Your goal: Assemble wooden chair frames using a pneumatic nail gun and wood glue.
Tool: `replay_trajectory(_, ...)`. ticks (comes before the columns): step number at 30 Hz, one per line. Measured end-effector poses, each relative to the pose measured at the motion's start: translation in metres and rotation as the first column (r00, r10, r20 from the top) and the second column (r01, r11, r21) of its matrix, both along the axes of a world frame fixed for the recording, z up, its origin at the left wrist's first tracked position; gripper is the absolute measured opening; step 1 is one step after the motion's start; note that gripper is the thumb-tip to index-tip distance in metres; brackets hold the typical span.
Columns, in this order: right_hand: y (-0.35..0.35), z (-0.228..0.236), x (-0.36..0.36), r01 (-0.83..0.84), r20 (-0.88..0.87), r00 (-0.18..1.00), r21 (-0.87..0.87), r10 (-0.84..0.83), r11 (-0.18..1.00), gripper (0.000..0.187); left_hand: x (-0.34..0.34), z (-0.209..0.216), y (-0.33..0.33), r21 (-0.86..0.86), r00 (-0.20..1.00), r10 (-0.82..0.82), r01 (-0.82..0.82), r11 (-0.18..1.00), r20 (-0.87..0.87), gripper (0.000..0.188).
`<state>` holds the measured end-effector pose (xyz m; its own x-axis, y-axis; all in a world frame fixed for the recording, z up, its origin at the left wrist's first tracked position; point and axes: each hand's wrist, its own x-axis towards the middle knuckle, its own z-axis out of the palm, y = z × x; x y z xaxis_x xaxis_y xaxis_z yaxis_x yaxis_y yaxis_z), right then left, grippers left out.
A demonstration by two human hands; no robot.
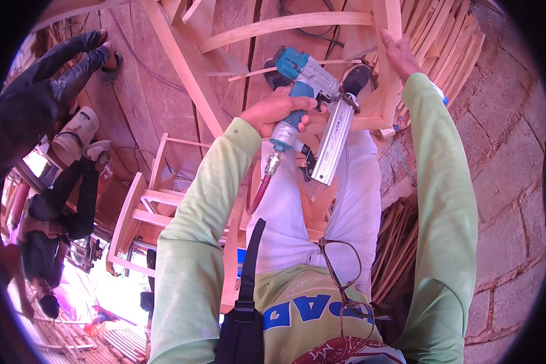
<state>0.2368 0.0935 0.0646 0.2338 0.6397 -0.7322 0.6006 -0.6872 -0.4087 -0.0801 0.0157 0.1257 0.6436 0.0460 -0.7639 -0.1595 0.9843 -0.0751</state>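
Observation:
My left hand [278, 112] is wrapped round the grip of a teal and grey pneumatic nail gun [312, 76]. Its silver magazine [335, 142] slants down toward me, and a red air hose [261, 193] runs from the fitting under the handle. The gun's nose lies against or just over the wooden chair frame [376, 109]; which of the two I cannot tell. On the frame's right upright, my right hand [400, 56] is closed round the wood. A curved rail [285, 25] spans the far part of the frame.
Thin wooden strips [440, 54] are stacked against a block wall [509, 182] on the right. Another chair frame [145, 209] stands to my left on the plank floor. Two other people [48, 227] are at the far left, near a white bucket [76, 133].

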Motion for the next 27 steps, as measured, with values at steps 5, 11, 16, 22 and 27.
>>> replay_trajectory(5,0.000,0.008,0.002,-0.003,0.009,1.000,-0.037,0.003,0.999,0.094,0.005,-0.006,0.007,-0.005,0.999,-0.033,0.033,0.999,0.035,0.024)
replay_trajectory(11,0.006,0.009,-0.011,-0.003,0.028,1.000,0.036,0.002,0.999,0.084,-0.004,-0.005,0.015,-0.022,0.999,-0.051,0.051,0.998,-0.002,0.023)
replay_trajectory(16,-0.014,-0.034,0.035,-0.166,-0.060,0.981,0.246,0.186,0.955,0.066,0.013,0.020,0.024,0.092,0.995,-0.056,0.063,0.994,-0.079,0.023)
replay_trajectory(22,-0.016,-0.033,0.025,-0.036,-0.043,0.998,0.122,0.042,0.992,0.075,-0.038,0.121,0.048,0.280,0.937,-0.155,0.247,0.928,-0.313,0.040)
replay_trajectory(27,-0.010,-0.022,0.008,-0.060,-0.034,0.998,0.052,0.062,0.997,0.069,-0.071,0.186,0.051,0.511,0.617,-0.213,0.764,0.395,-0.758,0.054)
